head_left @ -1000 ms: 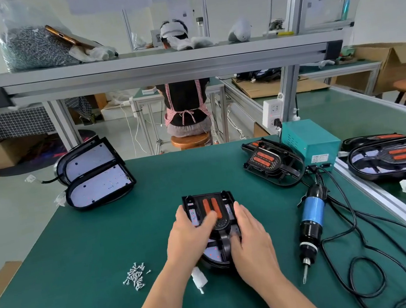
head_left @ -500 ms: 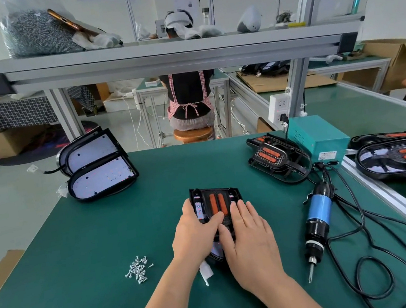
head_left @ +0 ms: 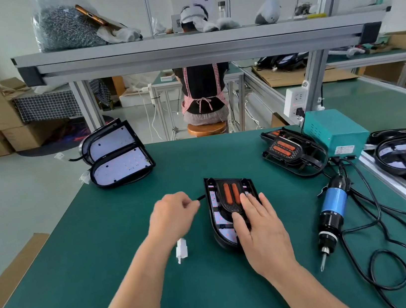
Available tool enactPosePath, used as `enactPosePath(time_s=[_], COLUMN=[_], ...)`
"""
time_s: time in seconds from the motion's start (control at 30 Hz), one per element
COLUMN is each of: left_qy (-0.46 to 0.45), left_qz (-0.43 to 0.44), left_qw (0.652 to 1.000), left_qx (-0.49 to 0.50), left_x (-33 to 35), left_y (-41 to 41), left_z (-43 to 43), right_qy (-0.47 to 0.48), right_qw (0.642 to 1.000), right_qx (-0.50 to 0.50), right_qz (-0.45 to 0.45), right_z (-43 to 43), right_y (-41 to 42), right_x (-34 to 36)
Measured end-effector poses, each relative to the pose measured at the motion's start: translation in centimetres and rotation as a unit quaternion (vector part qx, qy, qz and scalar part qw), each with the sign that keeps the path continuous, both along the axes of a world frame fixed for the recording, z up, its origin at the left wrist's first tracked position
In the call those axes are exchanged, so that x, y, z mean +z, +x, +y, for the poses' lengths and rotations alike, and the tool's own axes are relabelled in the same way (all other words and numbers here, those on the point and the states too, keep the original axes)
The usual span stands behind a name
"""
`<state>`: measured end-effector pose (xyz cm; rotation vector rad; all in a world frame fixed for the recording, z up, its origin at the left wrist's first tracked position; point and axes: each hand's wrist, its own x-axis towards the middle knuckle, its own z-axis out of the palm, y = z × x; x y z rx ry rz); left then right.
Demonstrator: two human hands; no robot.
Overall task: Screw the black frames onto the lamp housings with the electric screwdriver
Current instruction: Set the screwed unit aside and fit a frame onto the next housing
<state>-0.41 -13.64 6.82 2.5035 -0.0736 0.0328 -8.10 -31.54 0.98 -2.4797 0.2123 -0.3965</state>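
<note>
1 lamp housing (head_left: 219,219) lies centrally on the table (head_left: 105,246), black frame (head_left: 231,194) seated on it. The right hand (head_left: 261,226) presses the frame, fingers straight; the left hand (head_left: 173,216) pinches the housing's thin cable (head_left: 201,198) alongside. Judged light, rigid plastic, apt to slide: steady by its rim.

Bare green mat (head_left: 81,262) lower left: open passage. Right side blocked: electric screwdriver (head_left: 331,210), looped cables (head_left: 385,274). Stacked lamp housings (head_left: 119,160) upper left; shelf rail (head_left: 197,50) overhead.
</note>
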Motion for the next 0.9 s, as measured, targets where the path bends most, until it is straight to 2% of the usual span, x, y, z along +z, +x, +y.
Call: enactPosePath(time_s=[0.07,0.13,0.37,0.57,0.77,0.9], left_qy=[-0.041,-0.043,0.085,0.188,0.192,0.086], left_qz=[0.001,0.003,0.068,0.084,0.06,0.042], left_qw=[0.999,0.999,0.993,0.976,0.977,0.993], left_qx=[-0.001,-0.003,-0.051,-0.066,-0.069,-0.063], left_x=[0.6,1.0,0.6,-0.1,-0.7,-0.7], left_y=[-0.1,-0.4,-2.0,-2.6,-2.7,-2.9], left_z=[1.8,3.1,5.5,5.2,5.6,6.3], right_qy=[0.005,0.007,0.015,0.018,0.023,0.029], right_qw=[1.0,1.0,1.0,1.0,1.0,0.999], right_qx=[0.0,0.001,0.004,0.005,0.009,0.01], right_qz=[-0.002,-0.001,0.01,0.001,-0.005,-0.008], right_z=[0.0,0.0,-0.1,-0.1,-0.1,-0.1], right_y=[-0.1,-0.1,0.1,-0.1,-0.2,-0.2], right_x=[0.0,0.0,-0.1,-0.2,-0.2,-0.2])
